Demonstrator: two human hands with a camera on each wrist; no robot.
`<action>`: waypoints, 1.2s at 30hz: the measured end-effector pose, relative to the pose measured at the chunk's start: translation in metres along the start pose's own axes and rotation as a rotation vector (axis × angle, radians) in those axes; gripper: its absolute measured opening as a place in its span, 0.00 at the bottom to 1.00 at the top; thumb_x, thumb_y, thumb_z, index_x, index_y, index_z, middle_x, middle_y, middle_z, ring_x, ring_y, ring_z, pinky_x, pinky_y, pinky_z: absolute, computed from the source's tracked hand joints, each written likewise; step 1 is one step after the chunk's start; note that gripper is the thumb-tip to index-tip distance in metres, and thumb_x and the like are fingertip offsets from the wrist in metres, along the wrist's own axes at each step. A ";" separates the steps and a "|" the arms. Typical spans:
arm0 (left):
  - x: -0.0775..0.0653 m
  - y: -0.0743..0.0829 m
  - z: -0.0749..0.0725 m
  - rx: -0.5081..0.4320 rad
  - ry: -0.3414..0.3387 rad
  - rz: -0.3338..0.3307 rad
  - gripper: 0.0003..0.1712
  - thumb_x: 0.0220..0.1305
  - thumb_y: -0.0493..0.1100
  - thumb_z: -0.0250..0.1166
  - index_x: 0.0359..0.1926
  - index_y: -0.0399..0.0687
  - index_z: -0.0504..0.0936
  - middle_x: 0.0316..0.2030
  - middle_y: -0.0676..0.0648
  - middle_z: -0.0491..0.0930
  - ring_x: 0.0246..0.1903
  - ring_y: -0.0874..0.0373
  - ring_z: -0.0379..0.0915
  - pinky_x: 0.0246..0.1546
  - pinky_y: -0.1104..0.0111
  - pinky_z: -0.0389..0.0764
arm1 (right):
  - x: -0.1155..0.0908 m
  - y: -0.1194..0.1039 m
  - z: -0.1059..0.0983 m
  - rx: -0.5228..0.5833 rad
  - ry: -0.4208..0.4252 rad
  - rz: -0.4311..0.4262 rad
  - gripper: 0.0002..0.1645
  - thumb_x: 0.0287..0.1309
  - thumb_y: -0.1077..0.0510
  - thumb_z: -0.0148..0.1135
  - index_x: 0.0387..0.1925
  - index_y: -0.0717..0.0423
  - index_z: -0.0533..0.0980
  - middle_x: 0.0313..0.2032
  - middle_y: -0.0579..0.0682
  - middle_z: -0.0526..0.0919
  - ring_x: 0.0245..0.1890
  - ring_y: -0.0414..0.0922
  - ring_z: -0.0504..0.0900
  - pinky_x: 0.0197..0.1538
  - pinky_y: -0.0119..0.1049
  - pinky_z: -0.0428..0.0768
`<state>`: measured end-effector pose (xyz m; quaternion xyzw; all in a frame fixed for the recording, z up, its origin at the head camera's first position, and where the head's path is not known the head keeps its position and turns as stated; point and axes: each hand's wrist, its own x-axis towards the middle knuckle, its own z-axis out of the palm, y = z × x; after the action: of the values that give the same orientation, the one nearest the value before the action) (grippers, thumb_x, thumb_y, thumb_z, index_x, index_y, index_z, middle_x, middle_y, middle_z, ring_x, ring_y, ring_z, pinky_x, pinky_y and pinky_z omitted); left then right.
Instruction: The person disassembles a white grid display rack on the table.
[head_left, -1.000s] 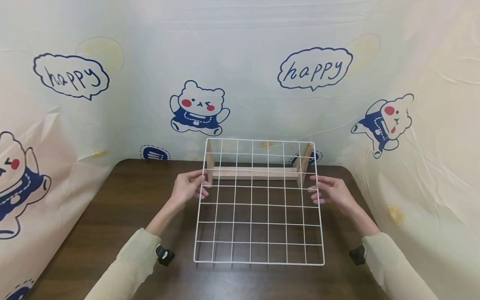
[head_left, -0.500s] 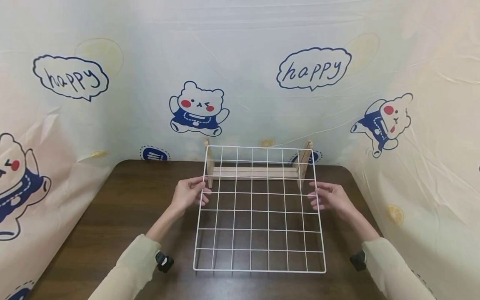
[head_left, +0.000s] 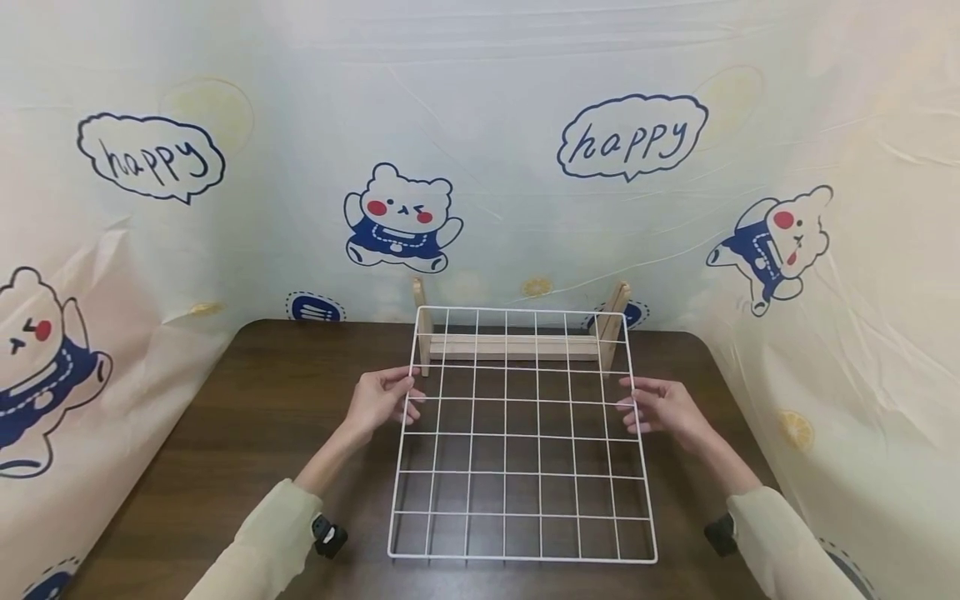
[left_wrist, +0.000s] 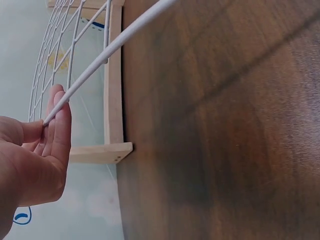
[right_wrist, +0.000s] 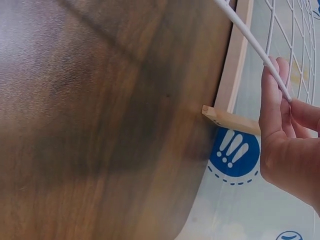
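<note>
A white wire grid panel (head_left: 522, 436) is held above the table by both hands, its far edge in front of a wooden stand (head_left: 517, 347). My left hand (head_left: 380, 402) pinches the panel's left side rod between thumb and fingers. On the opposite side rod my right hand (head_left: 663, 407) has a matching pinch. In the left wrist view, the thumb and fingers of the left hand (left_wrist: 42, 150) meet on the thick border rod (left_wrist: 107, 51). The right wrist view shows the right hand (right_wrist: 287, 135) gripping the other border rod (right_wrist: 250, 37).
The stand's two upright ends rise at the back of the brown wooden table (head_left: 247, 425). A patterned cloth (head_left: 510, 225) hangs behind and along both sides. Shadows of the panel fall on the tabletop.
Both hands have drawn the grid panel toward the person, down in the head view. Its far edge now sits below the tops of the stand's uprights. The stand stays put.
</note>
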<state>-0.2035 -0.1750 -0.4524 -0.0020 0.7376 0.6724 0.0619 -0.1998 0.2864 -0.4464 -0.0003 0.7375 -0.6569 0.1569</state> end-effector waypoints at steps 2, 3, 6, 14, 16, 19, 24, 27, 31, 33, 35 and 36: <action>-0.001 -0.003 0.001 0.009 0.002 -0.012 0.20 0.70 0.32 0.54 0.60 0.27 0.71 0.34 0.27 0.82 0.17 0.52 0.81 0.23 0.53 0.85 | -0.001 0.002 0.000 -0.010 0.002 0.007 0.23 0.71 0.67 0.45 0.63 0.76 0.62 0.40 0.69 0.83 0.29 0.49 0.85 0.38 0.51 0.85; -0.001 -0.004 0.001 0.011 0.001 -0.016 0.20 0.71 0.32 0.54 0.60 0.27 0.71 0.33 0.27 0.82 0.17 0.52 0.81 0.23 0.52 0.85 | -0.001 0.004 0.000 -0.011 0.003 0.012 0.23 0.71 0.67 0.45 0.63 0.75 0.62 0.39 0.68 0.83 0.29 0.49 0.85 0.38 0.50 0.85; -0.002 -0.009 0.003 0.016 0.006 -0.035 0.19 0.71 0.32 0.54 0.60 0.28 0.72 0.32 0.30 0.83 0.17 0.51 0.81 0.23 0.52 0.85 | -0.002 0.007 -0.001 -0.012 0.001 0.025 0.24 0.71 0.67 0.45 0.64 0.76 0.61 0.40 0.68 0.83 0.29 0.49 0.85 0.37 0.50 0.86; -0.006 -0.018 0.003 0.006 -0.003 -0.039 0.20 0.70 0.31 0.54 0.60 0.25 0.71 0.32 0.30 0.83 0.17 0.50 0.81 0.22 0.54 0.85 | -0.004 0.016 0.001 -0.003 -0.015 0.037 0.24 0.71 0.68 0.45 0.63 0.78 0.60 0.38 0.68 0.83 0.29 0.50 0.85 0.37 0.51 0.85; -0.007 -0.020 0.003 0.004 -0.001 -0.048 0.20 0.70 0.31 0.54 0.60 0.25 0.71 0.32 0.30 0.83 0.17 0.51 0.81 0.23 0.54 0.85 | -0.004 0.018 0.002 -0.001 -0.016 0.044 0.24 0.71 0.68 0.45 0.63 0.78 0.60 0.39 0.69 0.83 0.29 0.50 0.85 0.37 0.51 0.85; -0.008 -0.024 0.003 0.010 -0.007 -0.049 0.20 0.70 0.32 0.54 0.60 0.25 0.71 0.32 0.30 0.83 0.18 0.50 0.81 0.23 0.54 0.85 | -0.005 0.020 0.003 -0.001 -0.019 0.054 0.24 0.71 0.68 0.44 0.63 0.78 0.60 0.40 0.71 0.82 0.29 0.49 0.85 0.38 0.51 0.85; -0.010 -0.027 0.003 0.015 -0.014 -0.066 0.20 0.70 0.31 0.54 0.60 0.25 0.70 0.32 0.29 0.83 0.18 0.50 0.81 0.22 0.54 0.85 | -0.007 0.024 0.005 -0.004 -0.022 0.061 0.24 0.71 0.68 0.44 0.63 0.78 0.59 0.39 0.68 0.83 0.28 0.50 0.85 0.37 0.51 0.85; -0.011 -0.029 0.003 0.018 -0.016 -0.079 0.20 0.70 0.30 0.53 0.60 0.24 0.69 0.32 0.29 0.82 0.17 0.50 0.81 0.22 0.54 0.85 | -0.007 0.026 0.006 -0.005 -0.028 0.068 0.24 0.71 0.68 0.44 0.63 0.79 0.59 0.38 0.68 0.83 0.28 0.49 0.85 0.37 0.51 0.85; -0.013 -0.032 0.002 0.018 -0.017 -0.086 0.20 0.70 0.30 0.52 0.60 0.23 0.69 0.32 0.29 0.83 0.18 0.49 0.81 0.22 0.54 0.85 | -0.007 0.028 0.008 -0.002 -0.043 0.069 0.24 0.70 0.68 0.44 0.63 0.80 0.59 0.39 0.71 0.82 0.28 0.50 0.85 0.36 0.50 0.86; -0.014 -0.035 0.002 0.019 -0.015 -0.090 0.20 0.70 0.30 0.53 0.60 0.23 0.69 0.32 0.30 0.83 0.18 0.49 0.81 0.22 0.55 0.85 | -0.007 0.030 0.009 0.001 -0.055 0.069 0.24 0.70 0.68 0.44 0.63 0.80 0.58 0.40 0.72 0.81 0.28 0.50 0.85 0.36 0.50 0.86; -0.014 -0.037 0.002 0.022 -0.013 -0.095 0.20 0.70 0.31 0.54 0.60 0.23 0.69 0.32 0.30 0.83 0.18 0.48 0.81 0.22 0.56 0.85 | -0.007 0.032 0.010 0.006 -0.062 0.074 0.24 0.71 0.68 0.43 0.63 0.80 0.58 0.40 0.72 0.81 0.28 0.50 0.85 0.36 0.49 0.86; -0.014 -0.039 0.002 0.024 -0.012 -0.098 0.20 0.70 0.31 0.54 0.60 0.23 0.70 0.32 0.30 0.83 0.18 0.48 0.81 0.22 0.56 0.85 | -0.007 0.033 0.010 0.005 -0.069 0.075 0.25 0.71 0.68 0.43 0.63 0.80 0.57 0.39 0.72 0.81 0.28 0.50 0.85 0.36 0.49 0.86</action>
<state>-0.1860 -0.1781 -0.4895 -0.0334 0.7442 0.6596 0.0995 -0.1845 0.2828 -0.4774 0.0052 0.7295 -0.6520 0.2067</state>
